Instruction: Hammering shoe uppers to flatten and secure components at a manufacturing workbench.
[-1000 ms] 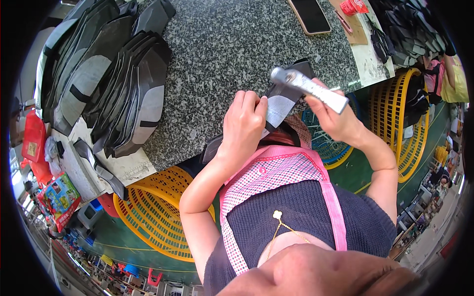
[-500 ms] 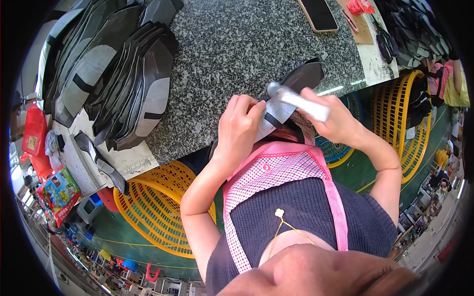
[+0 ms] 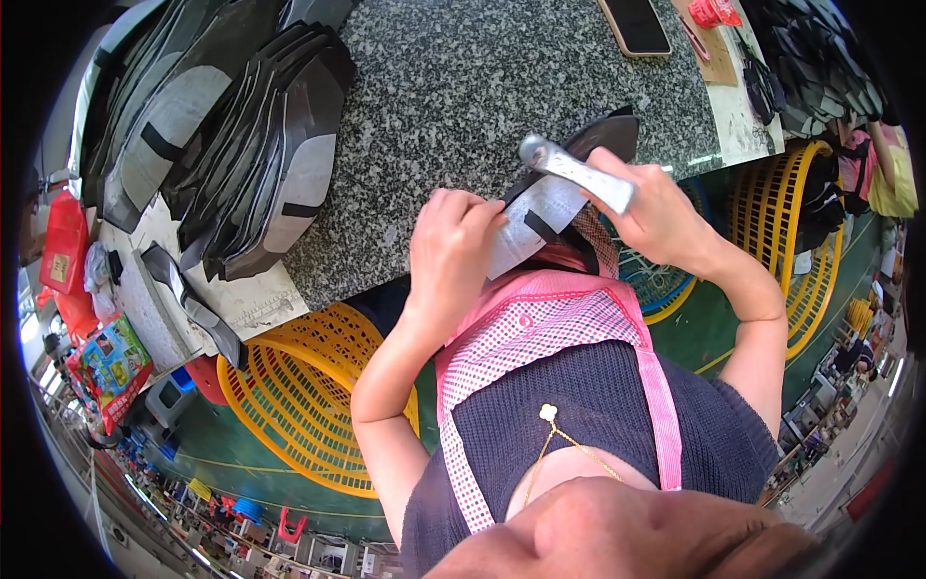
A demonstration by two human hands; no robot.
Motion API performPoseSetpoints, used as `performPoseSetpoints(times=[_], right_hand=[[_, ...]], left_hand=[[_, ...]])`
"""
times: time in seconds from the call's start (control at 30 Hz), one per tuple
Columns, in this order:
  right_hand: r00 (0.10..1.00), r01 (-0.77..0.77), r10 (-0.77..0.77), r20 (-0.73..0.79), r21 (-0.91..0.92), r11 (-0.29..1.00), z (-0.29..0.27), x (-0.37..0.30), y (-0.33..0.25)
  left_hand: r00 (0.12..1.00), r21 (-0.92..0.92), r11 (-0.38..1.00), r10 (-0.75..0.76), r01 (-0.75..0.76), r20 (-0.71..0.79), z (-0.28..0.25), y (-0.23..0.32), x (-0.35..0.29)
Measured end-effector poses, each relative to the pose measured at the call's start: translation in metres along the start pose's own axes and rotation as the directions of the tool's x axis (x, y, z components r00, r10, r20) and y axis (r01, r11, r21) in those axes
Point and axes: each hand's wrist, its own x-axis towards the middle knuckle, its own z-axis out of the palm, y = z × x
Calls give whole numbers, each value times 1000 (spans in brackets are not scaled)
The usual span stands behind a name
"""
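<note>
In my right hand [image 3: 656, 210] is a silver metal hammer [image 3: 567, 172], its rounded head raised at the upper left, just over the table edge. Below it a flat black-and-light-grey cut piece [image 3: 521, 224] with a short black strip lies at the near edge of the speckled stone tabletop [image 3: 434, 96]. My left hand [image 3: 451, 236] pinches the left end of this piece, fingers bent over its edge. The piece's dark far end sticks out past the hammer toward the right. My right fingers are wrapped round the hammer's handle.
Stacks of similar black-and-grey pieces [image 3: 299, 164] cover the table's left side. A phone [image 3: 637, 27] lies at the far edge, dark pieces [image 3: 820, 68] at far right. Yellow plastic baskets [image 3: 289, 410] stand below at left and right. One loose piece [image 3: 198, 304] overhangs the left corner.
The hammer has turned and shifted slightly left and up. My left hand has moved a little left, showing more of the grey piece.
</note>
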Motion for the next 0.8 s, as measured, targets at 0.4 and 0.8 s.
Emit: performPoseSetpoints(times=[0.4,0.8], right_hand=[[993,62,-63,105,9,998,3,4,-4],[985,20,8,-173,160,987,-10,3,-18]], left_hand=[[992,84,994,75,-67,-99,-2,-7,-18],[957,147,982,153,-119,-247,30,-3,8]])
